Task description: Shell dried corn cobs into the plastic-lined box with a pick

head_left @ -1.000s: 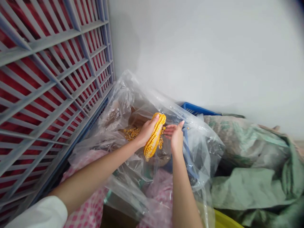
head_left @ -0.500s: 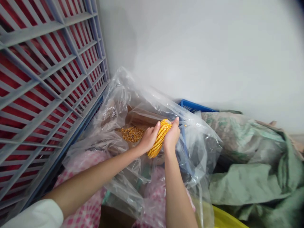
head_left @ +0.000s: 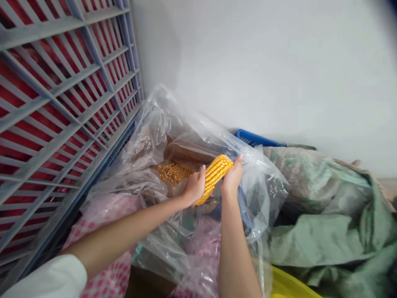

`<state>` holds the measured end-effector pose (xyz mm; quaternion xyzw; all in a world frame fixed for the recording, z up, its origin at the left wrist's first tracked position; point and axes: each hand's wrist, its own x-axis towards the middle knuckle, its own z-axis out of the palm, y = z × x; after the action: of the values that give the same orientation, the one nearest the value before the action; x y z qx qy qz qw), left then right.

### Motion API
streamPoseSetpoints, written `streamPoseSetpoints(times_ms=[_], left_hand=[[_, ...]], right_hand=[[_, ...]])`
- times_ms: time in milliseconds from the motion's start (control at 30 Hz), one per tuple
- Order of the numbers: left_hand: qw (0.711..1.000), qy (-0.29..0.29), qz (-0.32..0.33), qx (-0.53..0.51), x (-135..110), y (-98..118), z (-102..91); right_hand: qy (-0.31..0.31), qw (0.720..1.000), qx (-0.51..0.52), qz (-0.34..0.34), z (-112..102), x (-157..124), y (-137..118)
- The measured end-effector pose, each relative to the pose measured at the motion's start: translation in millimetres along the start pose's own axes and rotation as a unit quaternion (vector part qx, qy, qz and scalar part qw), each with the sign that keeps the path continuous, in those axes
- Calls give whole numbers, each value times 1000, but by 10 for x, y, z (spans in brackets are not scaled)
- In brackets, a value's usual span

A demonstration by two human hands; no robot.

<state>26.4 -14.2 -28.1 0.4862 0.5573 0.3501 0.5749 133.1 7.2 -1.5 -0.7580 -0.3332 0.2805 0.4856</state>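
Note:
A yellow-orange corn cob (head_left: pixel 214 178), partly stripped at its lower end, lies slanted between my hands. My left hand (head_left: pixel 194 187) grips its lower half, with the fingers curled out of sight behind it. My right hand (head_left: pixel 232 176) presses on its upper end. Just left of my left hand, a heap of loose corn kernels (head_left: pixel 173 173) rests inside a clear plastic bag (head_left: pixel 149 145). The bag's crumpled sides rise around both hands. The far side of the cob is hidden.
A grey slatted crate (head_left: pixel 62 103) with red contents stands at left, against a white wall (head_left: pixel 263 62). A green woven sack (head_left: pixel 319 231) lies at right. Also near are a blue basket rim (head_left: pixel 254 138), pink checked cloth (head_left: pixel 99 248) and a yellow container edge (head_left: pixel 288 287).
My right hand has closed from open fingers onto the cob's upper end. The cob has swung from nearly upright to a lower slant, its top end toward the right.

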Motion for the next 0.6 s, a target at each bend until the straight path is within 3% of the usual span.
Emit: streamPoseSetpoints(times_ms=[100, 200, 300, 433, 533, 600], left_hand=[[998, -9, -53, -37, 38, -45, 32], [998, -11, -60, -24, 114, -32, 0], [999, 19, -16, 34, 189, 30, -77], [988, 38, 97, 110, 185, 86, -107], [985, 21, 97, 143, 127, 74, -66], [984, 20, 73, 160, 100, 52, -44]], right_hand=[[48, 997, 24, 47, 26, 26, -12], [-5, 987, 108, 115, 13, 23, -70], [-47, 979, 157, 121, 3, -33, -137], [-6, 989, 96, 111, 96, -104, -155], [73, 987, 6, 141, 192, -96, -119], [89, 986, -35, 140, 227, -78, -92]])
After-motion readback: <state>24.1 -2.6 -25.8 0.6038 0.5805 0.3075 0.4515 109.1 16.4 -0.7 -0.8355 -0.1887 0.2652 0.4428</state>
